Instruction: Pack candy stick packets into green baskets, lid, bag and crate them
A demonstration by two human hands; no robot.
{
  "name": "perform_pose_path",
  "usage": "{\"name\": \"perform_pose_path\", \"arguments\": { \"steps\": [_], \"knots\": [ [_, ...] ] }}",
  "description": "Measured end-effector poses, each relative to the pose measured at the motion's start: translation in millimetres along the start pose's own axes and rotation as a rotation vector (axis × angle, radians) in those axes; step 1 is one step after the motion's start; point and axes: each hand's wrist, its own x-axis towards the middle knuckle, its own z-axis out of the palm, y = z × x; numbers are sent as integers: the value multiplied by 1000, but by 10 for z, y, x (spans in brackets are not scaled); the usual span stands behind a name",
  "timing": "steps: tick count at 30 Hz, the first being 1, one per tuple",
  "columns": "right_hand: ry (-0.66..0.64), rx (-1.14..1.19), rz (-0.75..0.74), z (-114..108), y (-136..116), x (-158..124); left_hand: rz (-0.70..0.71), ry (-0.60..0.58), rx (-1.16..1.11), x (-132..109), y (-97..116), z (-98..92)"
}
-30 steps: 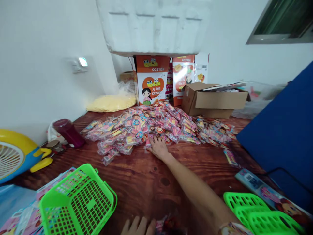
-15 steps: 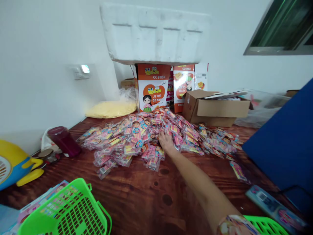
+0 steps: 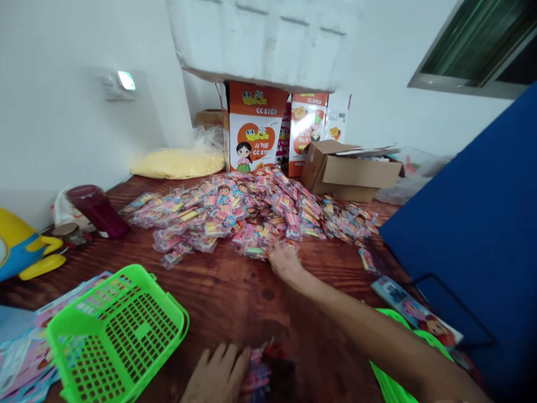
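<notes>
A green basket (image 3: 100, 324) sits on the tabletop (image 3: 226, 296). The left hand (image 3: 218, 374), fingers loosely spread, lies beside blurred packets (image 3: 257, 374). Beyond, at the packet pile's (image 3: 226, 210) near edge, the right hand (image 3: 286, 262) curls; its grip I cannot tell.

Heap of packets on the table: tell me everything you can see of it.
The heap is many small, clear plastic-looking packets with pink, yellow and blue contents or prints, overlapping loosely at mixed angles. It spreads wide across the brown wooden table, highest near the middle back. The right hand is at its near edge; exact contact is blurred.
</notes>
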Motion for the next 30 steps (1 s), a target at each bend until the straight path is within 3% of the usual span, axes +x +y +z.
{"name": "perform_pose_path", "arguments": {
  "steps": [3, 6, 8, 11, 15, 18, 22, 26, 30],
  "knots": [
    [-60, 46, -2, 30, -364, -380, -17, -45, -89, -75, 58, -181],
    [-99, 180, -48, -64, -493, -633, -1, 6, -156, -175, 106, -349],
    [-118, 258, -36, -153, -378, -671, 9, 52, -168, -214, 123, -392],
    [-139, 234, 101, -226, -16, -560, 14, 96, -174, -230, 130, -375],
    [-153, 213, 124, -119, 292, -441, 25, 126, -174, -224, 130, -362],
    [-188, 210, 91, 53, 173, -542, 32, 126, -154, -227, 136, -407],
    [-260, 181, 181, 155, -94, -820, 39, 125, -125, -245, 144, -466],
    [-284, 172, 197, -23, -20, -964, 37, 128, -112, -252, 150, -494],
    [-253, 150, 215, -157, 83, -887, 27, 110, -90, -240, 162, -509]
  ]
}}
